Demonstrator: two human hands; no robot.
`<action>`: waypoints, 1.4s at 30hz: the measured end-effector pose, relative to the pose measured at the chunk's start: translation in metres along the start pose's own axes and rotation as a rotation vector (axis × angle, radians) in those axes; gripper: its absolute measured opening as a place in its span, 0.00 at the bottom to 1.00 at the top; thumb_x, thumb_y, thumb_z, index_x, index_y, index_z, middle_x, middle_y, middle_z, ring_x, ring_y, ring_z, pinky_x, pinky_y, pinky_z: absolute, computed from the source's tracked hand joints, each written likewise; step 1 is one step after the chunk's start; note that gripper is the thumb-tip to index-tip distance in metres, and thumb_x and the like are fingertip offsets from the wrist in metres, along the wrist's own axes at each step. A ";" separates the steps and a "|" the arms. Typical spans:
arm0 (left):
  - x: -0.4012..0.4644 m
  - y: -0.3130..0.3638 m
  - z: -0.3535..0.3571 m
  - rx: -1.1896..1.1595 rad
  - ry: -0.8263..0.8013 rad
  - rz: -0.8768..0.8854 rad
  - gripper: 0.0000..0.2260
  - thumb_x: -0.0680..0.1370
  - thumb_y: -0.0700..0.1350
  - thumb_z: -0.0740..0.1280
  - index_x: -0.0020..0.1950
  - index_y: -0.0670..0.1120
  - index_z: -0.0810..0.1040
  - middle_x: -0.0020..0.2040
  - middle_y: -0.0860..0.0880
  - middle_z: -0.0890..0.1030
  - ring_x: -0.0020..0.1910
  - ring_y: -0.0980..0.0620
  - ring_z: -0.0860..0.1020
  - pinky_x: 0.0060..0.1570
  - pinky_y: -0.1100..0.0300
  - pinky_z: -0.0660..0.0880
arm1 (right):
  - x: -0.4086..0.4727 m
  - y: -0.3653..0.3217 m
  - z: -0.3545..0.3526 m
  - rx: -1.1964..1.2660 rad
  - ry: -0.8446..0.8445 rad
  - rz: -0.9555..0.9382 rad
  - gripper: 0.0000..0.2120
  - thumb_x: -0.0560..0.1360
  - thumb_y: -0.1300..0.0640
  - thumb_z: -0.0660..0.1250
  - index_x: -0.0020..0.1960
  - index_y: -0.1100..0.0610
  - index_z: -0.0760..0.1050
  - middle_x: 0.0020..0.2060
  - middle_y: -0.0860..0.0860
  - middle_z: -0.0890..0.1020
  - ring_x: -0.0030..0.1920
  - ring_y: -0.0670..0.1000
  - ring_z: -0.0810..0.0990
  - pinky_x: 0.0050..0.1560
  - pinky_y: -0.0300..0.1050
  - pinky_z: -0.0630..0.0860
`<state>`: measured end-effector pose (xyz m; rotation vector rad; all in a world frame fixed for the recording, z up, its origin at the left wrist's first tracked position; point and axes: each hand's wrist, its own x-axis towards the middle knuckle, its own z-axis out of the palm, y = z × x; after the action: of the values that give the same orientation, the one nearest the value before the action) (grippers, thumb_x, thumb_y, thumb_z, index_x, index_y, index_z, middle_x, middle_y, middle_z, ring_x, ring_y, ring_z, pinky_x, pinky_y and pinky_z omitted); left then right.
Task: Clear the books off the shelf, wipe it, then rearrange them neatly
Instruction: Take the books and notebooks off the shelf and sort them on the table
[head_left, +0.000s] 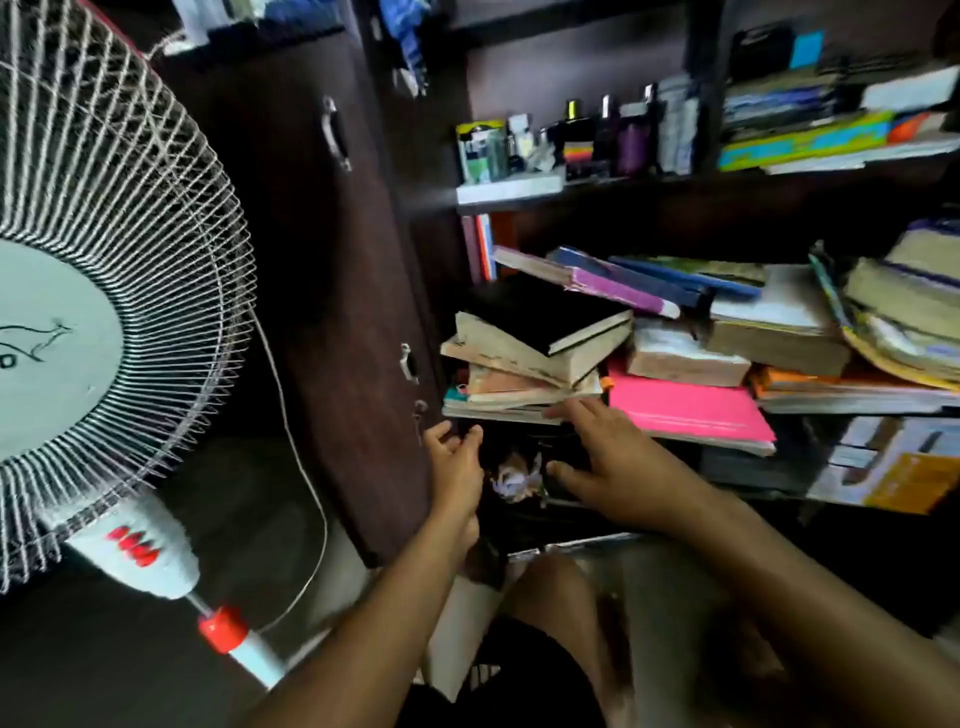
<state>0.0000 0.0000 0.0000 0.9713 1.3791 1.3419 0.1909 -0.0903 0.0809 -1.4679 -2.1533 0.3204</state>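
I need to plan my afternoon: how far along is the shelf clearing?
Nothing looks done: the middle shelf is crammed with untidy books. In hand: the right hand touches the bottom of the left stack, and the left hand reaches beside it, open. Left: clearing, wiping, rearranging. No cloth visible.

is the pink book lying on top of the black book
No, the pink book lies flat at the bottom of the middle pile, while the black book tops the left pile beside it.
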 end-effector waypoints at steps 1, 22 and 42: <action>0.009 0.000 0.002 -0.026 0.040 -0.038 0.14 0.83 0.47 0.66 0.68 0.50 0.68 0.62 0.45 0.78 0.51 0.53 0.78 0.59 0.48 0.77 | 0.018 0.002 0.009 -0.082 0.000 -0.065 0.25 0.79 0.49 0.66 0.73 0.52 0.66 0.68 0.52 0.71 0.69 0.55 0.70 0.67 0.53 0.70; 0.083 0.027 0.040 -0.193 0.131 -0.248 0.08 0.83 0.44 0.67 0.59 0.42 0.78 0.50 0.44 0.84 0.44 0.50 0.82 0.38 0.53 0.82 | 0.141 0.078 0.039 -0.681 -0.069 -0.309 0.34 0.78 0.57 0.65 0.81 0.54 0.57 0.80 0.54 0.62 0.79 0.54 0.61 0.80 0.52 0.46; 0.065 0.014 0.038 0.322 0.306 0.052 0.15 0.74 0.54 0.73 0.52 0.43 0.80 0.57 0.44 0.77 0.52 0.44 0.79 0.54 0.53 0.77 | 0.169 0.093 0.031 -0.557 -0.238 -0.103 0.41 0.79 0.30 0.54 0.83 0.49 0.43 0.82 0.49 0.48 0.81 0.47 0.46 0.79 0.54 0.32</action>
<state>0.0206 0.0734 0.0095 1.0467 1.8562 1.3736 0.1999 0.1037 0.0586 -1.6600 -2.6427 -0.1706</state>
